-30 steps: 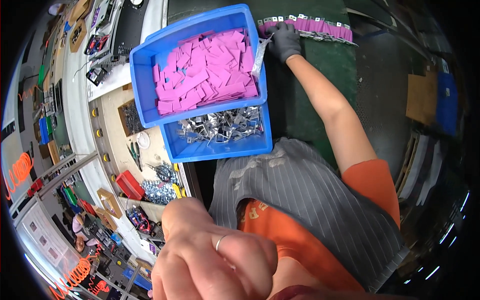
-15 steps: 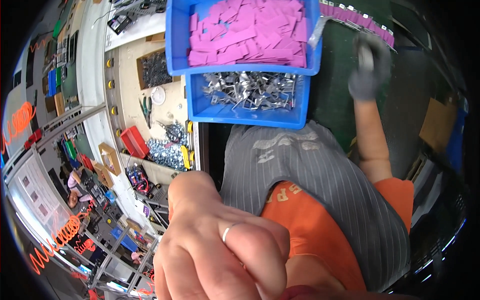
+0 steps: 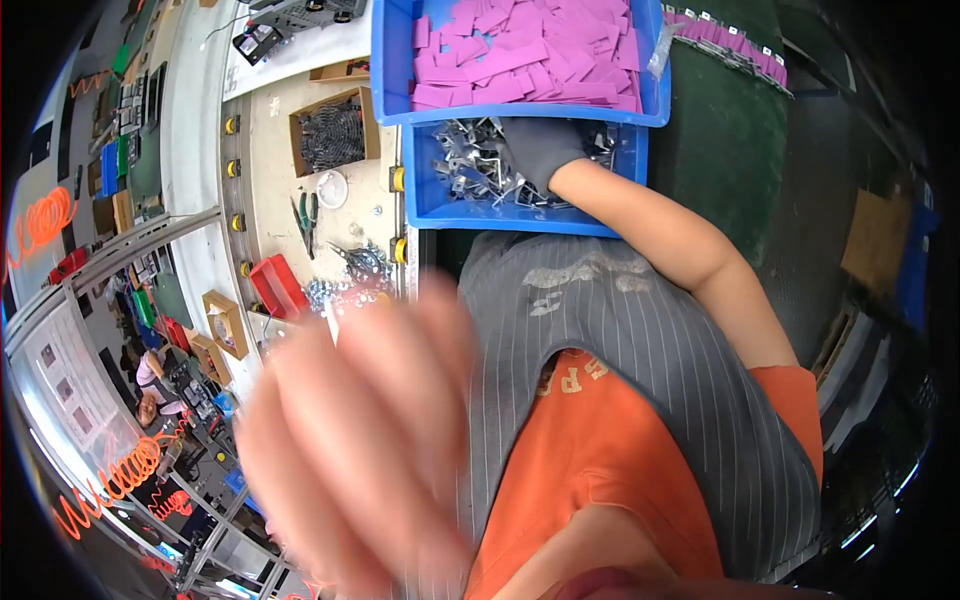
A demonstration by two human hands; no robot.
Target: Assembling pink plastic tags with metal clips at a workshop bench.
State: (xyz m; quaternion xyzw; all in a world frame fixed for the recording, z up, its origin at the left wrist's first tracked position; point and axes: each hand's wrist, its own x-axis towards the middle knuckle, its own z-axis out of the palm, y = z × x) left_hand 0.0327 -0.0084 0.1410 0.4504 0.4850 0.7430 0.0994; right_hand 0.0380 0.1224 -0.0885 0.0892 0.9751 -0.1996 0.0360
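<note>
"How is your right arm lying?"
"My right forearm (image 3: 660,222) runs from the orange sleeve (image 3: 792,400) forward and to the left, elbow bent, across the far edge of my striped apron (image 3: 700,330). The gloved right hand (image 3: 545,152) dips palm down into the lower blue bin (image 3: 445,213), its fingers among the silvery metal pieces (image 3: 465,165)."

"And is that grip wide or narrow?"
"You cannot tell from here; the glove and the bin hide my fingertips, so I can't say whether they have a piece."

"What of the other one?"
"My bare left hand (image 3: 360,440) is raised close to the camera, fingers bent and blurred. Whether anything is in it can't be made out."

"Where are the pink strips?"
"The loose pink strips (image 3: 530,60) fill the upper blue bin (image 3: 392,65), just beyond the metal pieces. A row of purple-and-metal pieces (image 3: 735,55) lies on the dark green surface (image 3: 720,150), off to the right."

"What differs from half a second ago?"
"My right hand was over the green surface then, near that row, arm reaching forward; now it is inside the lower bin. My left hand has turned, and it is more blurred."
</note>
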